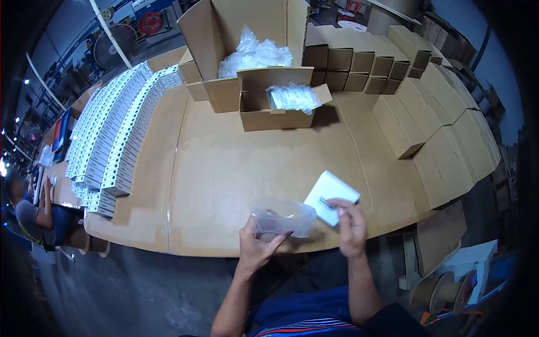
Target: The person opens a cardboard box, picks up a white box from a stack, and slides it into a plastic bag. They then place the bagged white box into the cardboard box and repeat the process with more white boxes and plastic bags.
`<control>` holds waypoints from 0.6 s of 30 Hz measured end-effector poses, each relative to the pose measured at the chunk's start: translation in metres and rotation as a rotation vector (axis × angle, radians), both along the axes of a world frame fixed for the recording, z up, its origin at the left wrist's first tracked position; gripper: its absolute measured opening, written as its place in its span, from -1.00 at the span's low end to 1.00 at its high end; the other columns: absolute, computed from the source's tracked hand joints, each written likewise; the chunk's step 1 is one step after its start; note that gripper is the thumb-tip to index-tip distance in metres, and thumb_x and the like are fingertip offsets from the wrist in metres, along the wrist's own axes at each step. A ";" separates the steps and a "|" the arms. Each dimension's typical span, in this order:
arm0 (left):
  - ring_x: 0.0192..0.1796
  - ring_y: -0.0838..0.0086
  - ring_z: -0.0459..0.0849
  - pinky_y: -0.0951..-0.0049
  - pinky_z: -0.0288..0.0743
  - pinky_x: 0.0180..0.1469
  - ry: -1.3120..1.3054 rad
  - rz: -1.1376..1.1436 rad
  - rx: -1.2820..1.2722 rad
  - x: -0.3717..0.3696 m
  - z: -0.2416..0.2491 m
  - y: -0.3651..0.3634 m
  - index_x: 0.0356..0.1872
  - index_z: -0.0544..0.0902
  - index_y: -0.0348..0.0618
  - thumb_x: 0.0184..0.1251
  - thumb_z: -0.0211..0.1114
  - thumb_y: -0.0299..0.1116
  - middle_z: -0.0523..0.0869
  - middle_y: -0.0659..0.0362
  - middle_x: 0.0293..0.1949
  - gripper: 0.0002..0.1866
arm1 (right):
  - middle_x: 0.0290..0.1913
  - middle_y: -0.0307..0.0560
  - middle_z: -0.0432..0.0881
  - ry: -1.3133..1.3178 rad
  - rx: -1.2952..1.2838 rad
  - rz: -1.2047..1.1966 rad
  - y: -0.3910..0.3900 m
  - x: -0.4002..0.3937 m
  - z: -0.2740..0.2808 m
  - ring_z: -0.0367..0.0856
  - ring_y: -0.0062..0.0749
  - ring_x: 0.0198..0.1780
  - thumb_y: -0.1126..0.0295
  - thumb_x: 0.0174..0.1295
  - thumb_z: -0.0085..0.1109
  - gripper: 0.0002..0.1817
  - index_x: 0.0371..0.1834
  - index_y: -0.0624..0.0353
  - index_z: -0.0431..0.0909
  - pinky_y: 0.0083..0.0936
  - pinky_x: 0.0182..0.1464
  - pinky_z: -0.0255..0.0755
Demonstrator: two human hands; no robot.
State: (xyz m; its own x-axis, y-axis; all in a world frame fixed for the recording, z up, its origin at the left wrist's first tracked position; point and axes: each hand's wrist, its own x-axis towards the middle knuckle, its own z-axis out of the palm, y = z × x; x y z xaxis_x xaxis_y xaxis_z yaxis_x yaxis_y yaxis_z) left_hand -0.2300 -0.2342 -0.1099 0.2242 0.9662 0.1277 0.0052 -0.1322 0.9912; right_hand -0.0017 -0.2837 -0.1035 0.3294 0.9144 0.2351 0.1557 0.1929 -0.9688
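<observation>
My left hand [259,247] grips a clear plastic bag [286,218] near the table's front edge, thumb in front of the plastic and fingers behind it. The bag's mouth gapes a little and its film is creased. Just right of it is a flat white box [330,186] with small dark print on its face, set at a slant. My right hand [352,230] is closed at the box's lower right part, fingers curled and fingertips on its face beside the print. Part of the box is hidden behind those fingers.
A cardboard-covered table [224,168] lies before me. Rows of white boxes [112,135] line its left side. An open carton [275,121] holds plastic bags; a larger one [216,92] stands behind. Brown cartons [443,140] are stacked right. A person [33,210] sits far left.
</observation>
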 end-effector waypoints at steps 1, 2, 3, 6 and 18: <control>-0.04 0.45 0.78 0.40 0.65 0.07 0.008 0.008 0.024 -0.001 -0.002 -0.001 0.04 0.60 -0.34 0.07 0.69 -0.51 0.80 0.10 -0.12 -0.47 | 0.12 0.06 0.59 -0.065 0.049 -0.053 0.003 0.006 0.009 0.57 -0.35 0.08 0.52 0.42 0.18 -0.75 0.12 0.29 0.63 -0.45 0.18 0.44; -0.05 0.45 0.78 0.41 0.66 0.06 0.015 0.013 0.048 -0.002 -0.004 -0.002 0.03 0.61 -0.34 0.07 0.69 -0.51 0.80 0.10 -0.13 -0.48 | 0.12 0.06 0.57 -0.003 0.151 -0.068 0.007 0.005 0.021 0.55 -0.36 0.09 0.55 0.42 0.19 -0.70 0.19 0.28 0.56 -0.45 0.19 0.44; -0.06 0.45 0.79 0.41 0.66 0.05 0.045 0.007 0.064 -0.003 -0.007 -0.002 0.03 0.61 -0.34 0.08 0.69 -0.51 0.80 0.10 -0.13 -0.49 | 0.12 0.05 0.55 0.058 0.255 -0.084 0.013 0.001 0.036 0.54 -0.37 0.10 0.57 0.42 0.19 -0.64 0.26 0.26 0.48 -0.45 0.19 0.44; -0.08 0.46 0.80 0.41 0.68 0.02 0.132 -0.012 0.111 -0.003 -0.010 -0.003 0.01 0.61 -0.34 0.09 0.68 -0.50 0.82 0.10 -0.16 -0.50 | 0.14 0.03 0.49 -0.055 0.405 0.029 0.023 0.007 0.068 0.50 -0.40 0.15 0.64 0.39 0.21 -0.45 0.40 0.20 0.27 -0.45 0.23 0.43; -0.06 0.16 0.87 0.25 0.74 -0.07 0.209 -0.004 0.189 0.000 -0.002 -0.002 0.04 0.59 -0.30 0.17 0.63 -0.42 0.85 -0.08 -0.16 -0.52 | -0.15 0.00 0.65 -0.285 0.395 0.462 0.062 -0.017 0.107 0.68 -0.31 -0.17 0.66 0.27 0.31 -0.71 0.02 0.22 0.56 -0.41 -0.15 0.57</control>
